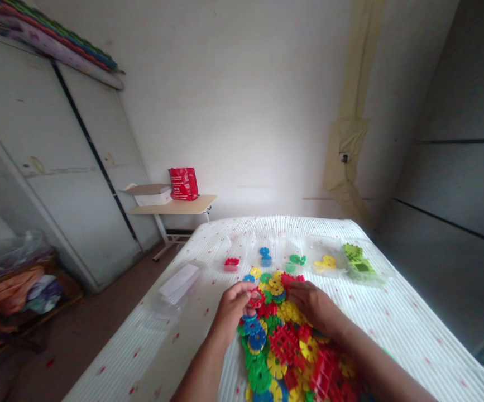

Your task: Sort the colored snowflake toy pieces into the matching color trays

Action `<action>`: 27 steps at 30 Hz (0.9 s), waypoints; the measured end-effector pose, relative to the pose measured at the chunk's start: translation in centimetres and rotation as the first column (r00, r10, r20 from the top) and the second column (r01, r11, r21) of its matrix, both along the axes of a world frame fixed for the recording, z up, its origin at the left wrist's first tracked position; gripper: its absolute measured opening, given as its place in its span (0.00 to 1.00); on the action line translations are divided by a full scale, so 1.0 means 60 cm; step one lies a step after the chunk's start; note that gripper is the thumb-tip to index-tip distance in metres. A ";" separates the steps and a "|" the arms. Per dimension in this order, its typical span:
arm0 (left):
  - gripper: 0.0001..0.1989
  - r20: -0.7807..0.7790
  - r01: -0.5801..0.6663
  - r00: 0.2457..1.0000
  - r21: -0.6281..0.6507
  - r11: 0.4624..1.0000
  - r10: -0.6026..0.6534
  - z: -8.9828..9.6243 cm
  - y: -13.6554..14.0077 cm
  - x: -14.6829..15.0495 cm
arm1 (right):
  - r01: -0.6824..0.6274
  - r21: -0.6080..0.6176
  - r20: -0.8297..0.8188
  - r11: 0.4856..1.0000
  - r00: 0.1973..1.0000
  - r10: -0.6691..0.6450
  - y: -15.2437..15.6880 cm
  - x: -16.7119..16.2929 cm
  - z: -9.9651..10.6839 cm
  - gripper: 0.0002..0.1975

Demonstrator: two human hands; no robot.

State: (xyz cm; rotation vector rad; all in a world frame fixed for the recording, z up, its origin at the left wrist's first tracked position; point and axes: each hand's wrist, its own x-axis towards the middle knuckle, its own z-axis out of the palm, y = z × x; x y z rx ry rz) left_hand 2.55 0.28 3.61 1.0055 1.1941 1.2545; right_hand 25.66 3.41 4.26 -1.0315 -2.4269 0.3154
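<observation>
My L fingers [242,288] are pinching a notched red pc [260,298] over the mixed pile [286,340]; my R fingers [302,291] are resting by a red block [292,277], tips hidden, so can't tell if gripping. Clear tubs [334,271] are standing beyond, on the bench [396,312]. R arm [375,357] is covering pile's side; near end's running off-view.
</observation>
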 end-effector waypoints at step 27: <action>0.17 -0.148 -0.034 0.988 0.097 0.995 0.048 0.003 -0.001 0.008 | -0.065 -0.034 -0.032 0.997 0.997 0.064 -0.080 -0.022 0.055 0.14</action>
